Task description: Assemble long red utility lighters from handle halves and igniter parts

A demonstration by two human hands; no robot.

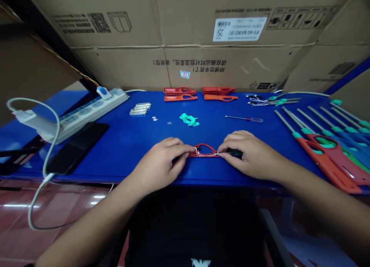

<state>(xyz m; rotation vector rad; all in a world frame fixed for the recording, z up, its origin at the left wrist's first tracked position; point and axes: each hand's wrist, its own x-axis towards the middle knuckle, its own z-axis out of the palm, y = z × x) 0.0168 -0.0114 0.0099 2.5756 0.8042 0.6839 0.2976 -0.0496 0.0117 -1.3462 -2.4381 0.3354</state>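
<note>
Two bare hands work over a blue surface. The left hand has thumb and forefinger nearly together, pinching the left end of a red lighter-handle shell. The right hand is curled, thumb and fingertips drawn together at the shell's other end, around a dark object too covered to name. The shell lies between the hands, near the surface's front edge, a pale wire running along its inside.

The wire looks the likeliest trouble: if it springs out of place, perhaps from a tug by the right hand, it could be trapped or nicked by anything closed over it. Should the left hand's narrow pinch slip, the shell could twist and shed whatever sits loose inside.

Beyond the left hand lie tiny metal pins and small pale pieces; a brushing sleeve or a knock could scatter them. Straight beyond the shell is a tangle of teal plastic parts, which might catch on one another when picked at. Beyond the right hand, a screwdriver with a round handle could roll. Farther left of the left hand, a white cable loops over the edge beside a black phone; a snag there might drag the phone off.
</note>
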